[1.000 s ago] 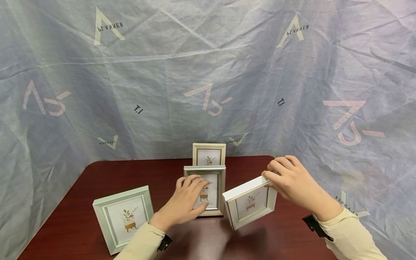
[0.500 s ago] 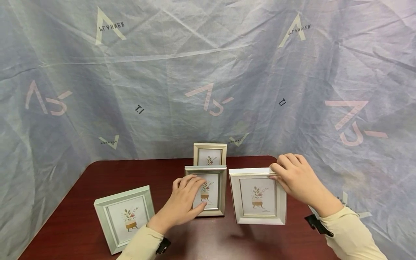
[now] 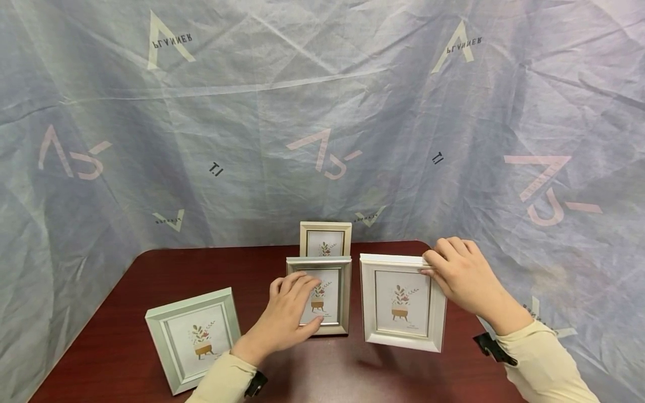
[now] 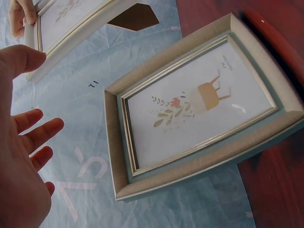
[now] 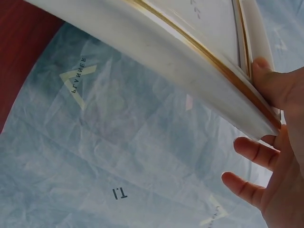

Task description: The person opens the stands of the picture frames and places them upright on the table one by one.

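Observation:
My right hand pinches the top right corner of a white picture frame, thumb on the front. The frame hangs nearly upright over the table, picture facing me, its shadow below. In the left wrist view, a brown stand leg sticks out behind it. My left hand, fingers spread and relaxed, is in front of a silver picture frame standing at the middle. The left wrist view shows a gap between this hand and the silver frame. All the pictures show a potted plant.
Behind the silver frame stands a cream picture frame, its lower part hidden. A pale green picture frame stands angled at the left, beside my left forearm. The dark red table ends at a grey printed cloth.
The white frame has swung from a tilted, turned pose to nearly upright, facing me, beside the silver frame. My right hand moved slightly right; my left hand has stayed almost still.

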The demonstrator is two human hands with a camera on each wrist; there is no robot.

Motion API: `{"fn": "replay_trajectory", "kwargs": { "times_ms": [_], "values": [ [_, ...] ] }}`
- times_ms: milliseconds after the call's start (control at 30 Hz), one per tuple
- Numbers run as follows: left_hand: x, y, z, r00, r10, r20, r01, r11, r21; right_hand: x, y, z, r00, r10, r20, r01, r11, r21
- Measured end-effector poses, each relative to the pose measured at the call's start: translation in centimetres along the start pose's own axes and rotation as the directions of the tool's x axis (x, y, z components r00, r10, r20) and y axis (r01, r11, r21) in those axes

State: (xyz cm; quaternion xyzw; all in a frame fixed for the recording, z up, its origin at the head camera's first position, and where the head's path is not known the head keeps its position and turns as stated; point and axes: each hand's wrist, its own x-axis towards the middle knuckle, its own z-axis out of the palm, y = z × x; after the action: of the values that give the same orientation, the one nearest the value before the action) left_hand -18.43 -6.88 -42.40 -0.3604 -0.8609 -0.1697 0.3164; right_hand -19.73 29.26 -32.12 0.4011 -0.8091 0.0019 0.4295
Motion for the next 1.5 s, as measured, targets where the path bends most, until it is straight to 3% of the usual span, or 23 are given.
{"fn": "replay_trajectory", "kwargs": {
  "times_ms": [633, 1233, 1500],
  "values": [
    [1.2, 2.3, 2.2, 0.997, 0.063, -0.052, -0.061, 0.997, 0.042, 0.4, -1.5, 0.6, 0.999, 0.047, -0.001, -0.047, 0.997, 0.06],
    [1.2, 3.4, 3.7, 0.998, 0.034, -0.055, -0.03, 0.997, 0.076, 0.5, -2.7, 1.2, 0.998, 0.057, 0.004, -0.057, 0.995, 0.087],
    [0.8, 3.6, 3.9, 1.0, 0.016, -0.022, -0.014, 0.997, 0.076, 0.1, -3.0, 1.7, 0.998, 0.064, 0.011, -0.064, 0.994, 0.089]
  ]
}}
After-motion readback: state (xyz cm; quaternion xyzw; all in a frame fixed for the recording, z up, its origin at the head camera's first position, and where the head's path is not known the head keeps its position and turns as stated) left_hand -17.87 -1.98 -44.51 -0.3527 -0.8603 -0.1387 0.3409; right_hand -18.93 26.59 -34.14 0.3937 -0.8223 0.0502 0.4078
